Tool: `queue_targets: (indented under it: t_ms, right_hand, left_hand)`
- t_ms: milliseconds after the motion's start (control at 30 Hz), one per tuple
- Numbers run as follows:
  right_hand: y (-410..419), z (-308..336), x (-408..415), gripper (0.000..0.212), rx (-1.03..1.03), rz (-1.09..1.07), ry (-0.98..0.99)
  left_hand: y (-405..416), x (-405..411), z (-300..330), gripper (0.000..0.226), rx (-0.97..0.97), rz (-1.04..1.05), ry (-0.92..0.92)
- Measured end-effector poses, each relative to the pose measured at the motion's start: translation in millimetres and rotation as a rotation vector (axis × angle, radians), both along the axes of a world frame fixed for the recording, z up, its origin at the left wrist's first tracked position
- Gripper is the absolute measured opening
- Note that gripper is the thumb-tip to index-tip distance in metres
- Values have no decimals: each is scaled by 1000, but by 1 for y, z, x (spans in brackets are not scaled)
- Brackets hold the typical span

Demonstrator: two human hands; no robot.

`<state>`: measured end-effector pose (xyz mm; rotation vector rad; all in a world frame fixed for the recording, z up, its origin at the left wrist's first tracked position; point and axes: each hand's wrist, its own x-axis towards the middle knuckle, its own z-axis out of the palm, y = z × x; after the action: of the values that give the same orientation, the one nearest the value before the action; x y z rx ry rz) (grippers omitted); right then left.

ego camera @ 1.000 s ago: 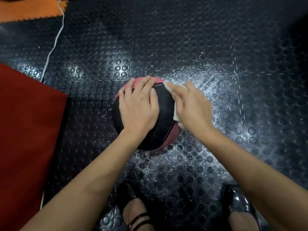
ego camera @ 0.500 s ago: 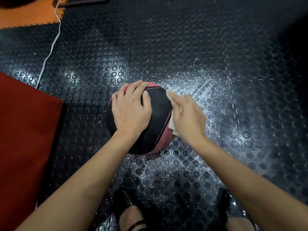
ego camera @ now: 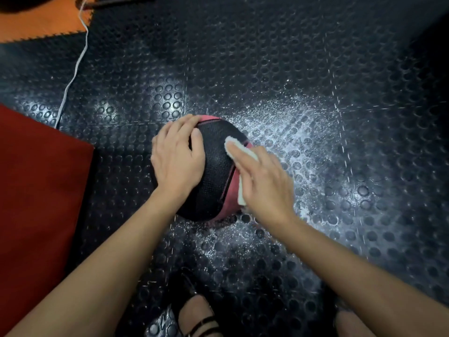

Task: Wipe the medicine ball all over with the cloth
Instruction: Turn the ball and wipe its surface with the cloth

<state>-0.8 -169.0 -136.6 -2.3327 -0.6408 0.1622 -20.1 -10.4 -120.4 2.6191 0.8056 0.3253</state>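
The wiping is under way: the ball (ego camera: 216,171), black with pink panels, sits on the studded floor (ego camera: 315,69) just ahead of the person's feet, and the cloth (ego camera: 239,148) is on its upper right side. By my reading the top and right flank are the parts being covered now. The underside against the floor and the left side under the steadying palm look not yet reachable by the cloth.

The next move, as I judge it, calls for rolling or turning the ball so that a fresh face comes up, while one hand keeps it from rolling away on the floor. The cloth needs to stay flat on the curve and pass over the seam between black and pink.

The right hand (ego camera: 266,183) lies over the cloth with fingers nearly straight and together, pressing it flat against the ball. It does not bunch or pinch the cloth as far as I can see; white edges show past the fingertips and beside the palm.

The left hand (ego camera: 178,158) is spread on the ball's upper left, fingers lightly bent to its curve and resting on it, thumb toward the middle. It steadies the ball and holds nothing else.
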Motion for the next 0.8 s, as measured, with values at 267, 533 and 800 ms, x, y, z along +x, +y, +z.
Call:
queue_targets:
  t_ms: [267, 533, 800]
  right_hand:
    - [11, 14, 2, 43, -39, 3, 4]
    - [16, -11, 71, 32, -68, -88, 279]
    - [26, 9, 51, 30, -167, 47, -61]
  left_hand:
    - [4, -7, -1, 51, -11, -32, -24]
    - [-3, -20, -3, 53, 50, -135, -71]
    - [-2, -22, -4, 53, 63, -153, -69]
